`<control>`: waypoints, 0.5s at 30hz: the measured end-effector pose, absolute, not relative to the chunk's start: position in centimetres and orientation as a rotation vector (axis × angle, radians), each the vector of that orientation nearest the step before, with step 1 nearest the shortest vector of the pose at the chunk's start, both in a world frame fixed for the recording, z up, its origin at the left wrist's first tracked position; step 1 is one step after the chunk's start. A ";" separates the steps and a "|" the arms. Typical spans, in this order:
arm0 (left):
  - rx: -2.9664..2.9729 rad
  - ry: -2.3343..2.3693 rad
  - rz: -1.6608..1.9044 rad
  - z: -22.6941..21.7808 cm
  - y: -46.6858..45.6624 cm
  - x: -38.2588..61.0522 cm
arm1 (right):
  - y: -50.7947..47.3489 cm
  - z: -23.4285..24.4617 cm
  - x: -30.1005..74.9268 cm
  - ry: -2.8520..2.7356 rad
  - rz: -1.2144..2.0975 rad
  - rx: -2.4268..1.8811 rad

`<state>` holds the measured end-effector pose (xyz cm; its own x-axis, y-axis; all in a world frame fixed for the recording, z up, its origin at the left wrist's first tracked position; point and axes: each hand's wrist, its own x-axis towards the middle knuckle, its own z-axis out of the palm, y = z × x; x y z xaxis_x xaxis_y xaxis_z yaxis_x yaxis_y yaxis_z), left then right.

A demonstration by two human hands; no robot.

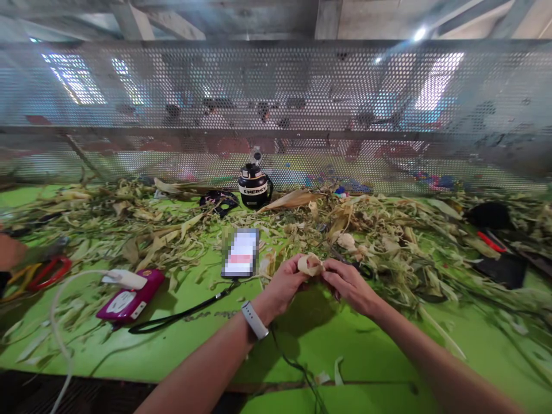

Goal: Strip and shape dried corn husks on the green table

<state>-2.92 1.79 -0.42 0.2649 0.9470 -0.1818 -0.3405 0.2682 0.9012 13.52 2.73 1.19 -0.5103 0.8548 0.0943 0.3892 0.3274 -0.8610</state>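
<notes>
In the middle of the view, my left hand (282, 287), with a pale watch strap at the wrist, pinches a cream-coloured curled piece of dried corn husk (309, 264). It is bent round into a small cup or flower shape. From the other side, my right hand (348, 283) grips the same piece with its fingertips. Both hands are closed, just above the green table (323, 345). Beyond them lies a loose heap of dried husk strips (388, 230). A phone (240, 253) with a lit, blurred screen rests left of my hands.
A black jug (253, 187) stands at the back before a perforated metal screen (276, 86). On the left are a magenta power box (131, 296) with a white plug, red-handled scissors (49, 273) and another person's hand (11, 253). A dark cap (489, 215) lies at right.
</notes>
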 end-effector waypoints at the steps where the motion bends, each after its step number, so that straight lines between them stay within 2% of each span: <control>1: 0.867 0.868 1.036 -0.4 1.8 -2.9 | 2.8 1.3 13.5 -2.072 1.046 -1.086; 4: 0.868 0.887 1.017 -0.4 1.7 -3.0 | 2.8 1.7 13.7 -2.071 1.000 -1.113; 9: 0.864 0.870 0.975 -0.4 1.6 -3.0 | 2.6 2.1 13.7 -1.890 1.373 -1.145; 15: 0.726 0.862 0.936 -0.6 1.9 -3.0 | 3.1 1.2 13.6 -1.954 1.073 -1.075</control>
<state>-3.04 1.91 -0.57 0.3256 0.8960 -0.3021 -0.3748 0.4156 0.8287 13.60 3.06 1.20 -0.4488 0.8806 0.1521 0.3443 0.3275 -0.8799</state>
